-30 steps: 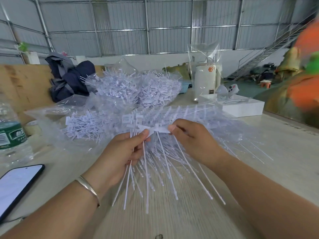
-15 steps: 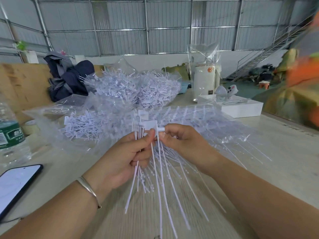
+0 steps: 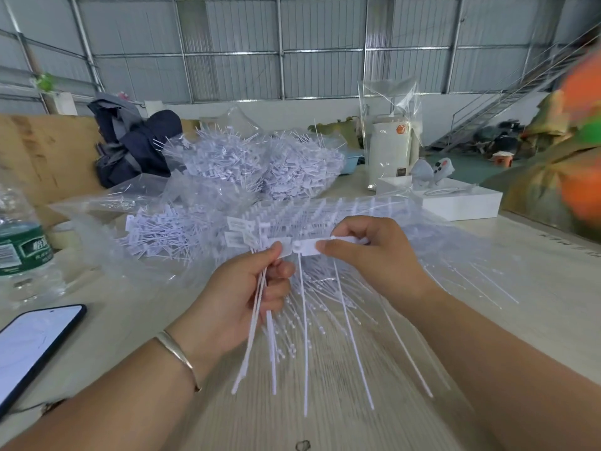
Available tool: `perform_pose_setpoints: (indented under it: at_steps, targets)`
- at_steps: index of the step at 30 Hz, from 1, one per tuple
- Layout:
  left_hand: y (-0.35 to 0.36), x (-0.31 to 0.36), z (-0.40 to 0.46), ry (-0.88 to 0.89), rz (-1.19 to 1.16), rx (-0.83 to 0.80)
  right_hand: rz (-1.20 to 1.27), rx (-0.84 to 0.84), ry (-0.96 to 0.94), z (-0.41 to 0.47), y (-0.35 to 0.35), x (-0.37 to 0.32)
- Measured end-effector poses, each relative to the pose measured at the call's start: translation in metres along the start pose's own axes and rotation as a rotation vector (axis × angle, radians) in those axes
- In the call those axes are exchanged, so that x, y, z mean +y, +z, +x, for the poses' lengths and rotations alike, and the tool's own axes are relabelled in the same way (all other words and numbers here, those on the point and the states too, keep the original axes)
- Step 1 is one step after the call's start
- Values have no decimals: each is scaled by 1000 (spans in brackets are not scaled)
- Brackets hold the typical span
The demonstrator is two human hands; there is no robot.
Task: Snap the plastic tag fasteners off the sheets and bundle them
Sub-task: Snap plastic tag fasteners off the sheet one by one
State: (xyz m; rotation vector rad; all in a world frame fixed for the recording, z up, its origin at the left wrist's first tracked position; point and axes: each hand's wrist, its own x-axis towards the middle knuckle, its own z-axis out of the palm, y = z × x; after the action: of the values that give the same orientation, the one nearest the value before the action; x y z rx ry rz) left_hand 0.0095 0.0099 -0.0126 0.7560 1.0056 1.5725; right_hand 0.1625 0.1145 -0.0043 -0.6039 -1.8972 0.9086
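Several loose white fasteners (image 3: 260, 323) hang from our left hand (image 3: 242, 301), which clenches their heads in a bunch; squeeze too lightly while twisting and the thin tails could slide out and scatter over the tabletop (image 3: 341, 418). Our right hand (image 3: 374, 255) pinches the remaining strip (image 3: 307, 247), flat white tabs joined side by side with long tails dangling, held between both hands above the tabletop. Pulling unevenly might bend a tab instead of snapping it cleanly. Farther off lie bagged sheets (image 3: 341, 209) and heaped fasteners (image 3: 260, 164).

Left hand (image 3: 242, 301) gripping fastener bundle (image 3: 260, 327), right hand (image 3: 367, 255) seemingly pinching tag strip (image 3: 304, 247)
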Motion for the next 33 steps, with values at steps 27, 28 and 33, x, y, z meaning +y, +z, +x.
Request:
perform_pose_setpoints:
  at_steps: [27, 28, 33]
  targets:
    - [-14, 17, 3, 48, -224, 213, 23, -109, -16, -1, -12, -12]
    - [-10, 13, 3, 48, -189, 164, 13, -80, -23, -1, -12, -10]
    - [6, -4, 2, 39, 56, 70, -144, -53, -112, -2, -5, -4]
